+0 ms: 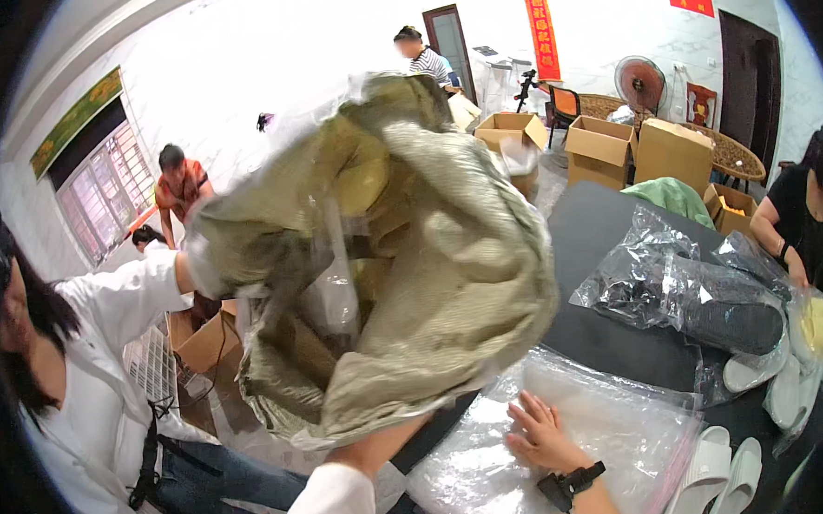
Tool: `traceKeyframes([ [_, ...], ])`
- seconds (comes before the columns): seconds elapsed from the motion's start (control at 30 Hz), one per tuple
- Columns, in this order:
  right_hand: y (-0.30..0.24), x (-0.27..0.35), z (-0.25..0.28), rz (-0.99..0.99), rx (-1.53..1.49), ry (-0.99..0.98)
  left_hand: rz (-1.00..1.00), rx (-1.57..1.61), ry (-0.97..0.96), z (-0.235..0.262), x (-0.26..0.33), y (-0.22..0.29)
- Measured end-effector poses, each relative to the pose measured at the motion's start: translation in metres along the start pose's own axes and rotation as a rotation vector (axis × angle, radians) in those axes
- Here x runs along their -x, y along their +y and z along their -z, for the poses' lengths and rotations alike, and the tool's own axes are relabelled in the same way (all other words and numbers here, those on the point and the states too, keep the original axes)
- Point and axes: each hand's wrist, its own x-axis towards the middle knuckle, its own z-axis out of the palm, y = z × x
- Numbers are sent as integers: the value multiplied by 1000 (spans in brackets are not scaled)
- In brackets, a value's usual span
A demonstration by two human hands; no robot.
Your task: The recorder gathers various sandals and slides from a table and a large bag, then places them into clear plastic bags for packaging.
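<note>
A large olive-green woven sack (450,283) is raised in front of me, its mouth gaping toward me. Yellowish items and clear plastic show inside it. My left hand is hidden by the sack; only my left wrist (377,448) and white sleeve show at its lower rim, so its fingers cannot be seen. A co-worker in white reaches an arm (120,289) to the sack's left side. My right hand (540,436), a black band on its wrist, lies open with fingers spread on a stack of clear plastic bags (624,409).
On the dark table (587,238) lie bagged dark slippers (726,310) and white slippers (700,474). Cardboard boxes (599,149) stand beyond it. A person in black (800,209) handles a bagged yellow item at the right. Others stand farther back.
</note>
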Motion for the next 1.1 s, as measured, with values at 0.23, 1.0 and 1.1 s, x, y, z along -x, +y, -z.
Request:
traceKeyframes([
  [0.23, -20, 0, 2, 19, 17, -17, -516, -805, 70, 130, 196, 120],
  [1.0, -104, 281, 57, -753, 43, 669, -527, -75, -157, 88, 199, 61],
  [1.1, -88, 305, 32, -840, -143, 813, -53, 74, -652, 81, 217, 70],
])
